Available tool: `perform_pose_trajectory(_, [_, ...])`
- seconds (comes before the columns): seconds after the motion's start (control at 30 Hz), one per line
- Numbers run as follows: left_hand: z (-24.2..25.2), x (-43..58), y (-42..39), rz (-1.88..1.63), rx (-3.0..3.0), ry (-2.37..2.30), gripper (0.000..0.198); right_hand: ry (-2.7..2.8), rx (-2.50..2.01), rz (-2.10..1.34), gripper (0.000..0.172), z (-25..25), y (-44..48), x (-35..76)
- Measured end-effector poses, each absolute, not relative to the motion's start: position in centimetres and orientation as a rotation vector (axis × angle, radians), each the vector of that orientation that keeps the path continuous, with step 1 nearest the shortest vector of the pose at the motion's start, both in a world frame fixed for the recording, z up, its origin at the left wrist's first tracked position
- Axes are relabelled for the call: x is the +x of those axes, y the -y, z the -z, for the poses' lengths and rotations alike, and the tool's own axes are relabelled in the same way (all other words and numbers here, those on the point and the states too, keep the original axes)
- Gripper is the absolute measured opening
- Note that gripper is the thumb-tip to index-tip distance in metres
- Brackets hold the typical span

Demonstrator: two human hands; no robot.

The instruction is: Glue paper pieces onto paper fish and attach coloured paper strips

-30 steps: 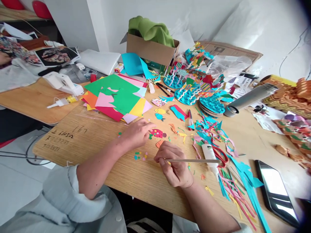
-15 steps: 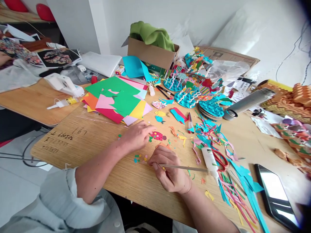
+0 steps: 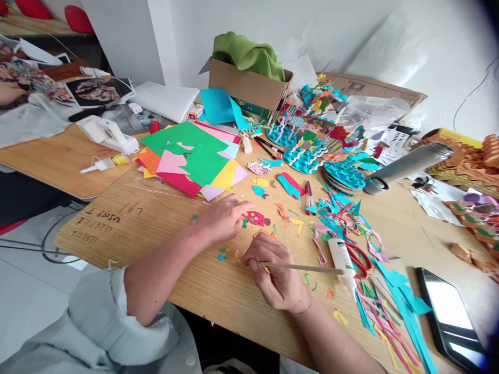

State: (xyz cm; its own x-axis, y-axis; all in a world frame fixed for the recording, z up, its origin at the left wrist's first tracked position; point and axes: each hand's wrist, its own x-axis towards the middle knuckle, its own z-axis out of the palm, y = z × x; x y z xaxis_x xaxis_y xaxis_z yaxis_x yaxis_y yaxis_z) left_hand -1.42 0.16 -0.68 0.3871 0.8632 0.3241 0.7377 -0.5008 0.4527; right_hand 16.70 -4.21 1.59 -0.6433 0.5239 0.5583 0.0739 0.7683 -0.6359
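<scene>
A red paper fish (image 3: 257,218) with small coloured dots and green fins lies flat on the table. My left hand (image 3: 226,217) reaches over its left end, the index finger stretched out and the fingertips holding the fish against the tabletop. My right hand (image 3: 275,272), just below the fish, is closed in a pinch around a thin wooden stick (image 3: 306,268), whose long end points right. The stick's other tip is hidden by the fingers. Small paper dots (image 3: 222,254) lie left of my right hand. Yellow (image 3: 260,182) and blue (image 3: 259,191) paper fish lie beyond.
A white glue bottle (image 3: 341,257), red-handled scissors (image 3: 360,262), paper strips (image 3: 380,322) and a phone (image 3: 448,311) lie to the right. Coloured paper sheets (image 3: 202,156) are stacked at the left back. Blue fish decorations (image 3: 302,158), a metal flask (image 3: 409,166) and a cardboard box (image 3: 245,83) stand behind.
The whole view has shifted slightly, so everything appears a little further right. Both hands keep nearly the same pose beside the red paper fish.
</scene>
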Motion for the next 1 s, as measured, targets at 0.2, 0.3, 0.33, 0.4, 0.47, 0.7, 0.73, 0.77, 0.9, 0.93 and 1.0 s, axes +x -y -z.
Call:
perform_pose_trajectory(0.2, [0.8, -1.5, -0.2, -0.767, 2.432, -1.404, 0.048, 2.218, -0.463, -0.780, 0.018, -1.6, 4.4, 16.6])
perform_pose_trajectory(0.3, [0.8, -1.5, -0.3, -0.751, 2.427, -1.403, 0.047, 2.254, -0.452, -0.789, 0.018, -1.7, 4.5, 16.3])
perform_pose_trajectory(0.33, [0.8, -1.5, -0.3, -0.751, 2.425, -1.404, 0.047, 2.265, -0.447, -0.787, 0.018, -1.7, 4.5, 16.3])
perform_pose_trajectory(0.4, [0.9, -1.5, -0.3, -0.756, 2.425, -1.408, 0.047, 2.278, -0.438, -0.777, 0.017, -1.6, 4.6, 16.1])
perform_pose_trajectory(0.47, [1.0, -1.4, -0.4, -0.762, 2.430, -1.411, 0.046, 2.294, -0.436, -0.771, 0.017, -1.5, 4.6, 16.0])
perform_pose_trajectory(0.7, [1.0, -1.5, -0.2, -0.775, 2.443, -1.421, 0.048, 2.224, -0.466, -0.856, 0.017, -1.5, 4.4, 16.1])
perform_pose_trajectory(0.73, [1.0, -1.5, -0.2, -0.775, 2.440, -1.425, 0.048, 2.199, -0.470, -0.869, 0.019, -1.6, 4.4, 16.2])
perform_pose_trajectory(0.77, [1.0, -1.5, -0.2, -0.776, 2.435, -1.430, 0.048, 2.174, -0.479, -0.878, 0.021, -1.8, 4.4, 16.3])
perform_pose_trajectory(0.9, [0.8, -1.4, -0.2, -0.785, 2.429, -1.443, 0.047, 2.075, -0.568, -0.869, 0.023, -2.1, 4.3, 17.1])
perform_pose_trajectory(0.93, [0.8, -1.4, -0.2, -0.795, 2.433, -1.441, 0.046, 2.050, -0.601, -0.849, 0.023, -2.1, 4.1, 17.3])
perform_pose_trajectory(1.0, [0.8, -1.5, -0.2, -0.815, 2.445, -1.415, 0.046, 1.997, -0.676, -0.783, 0.022, -1.8, 3.7, 17.9])
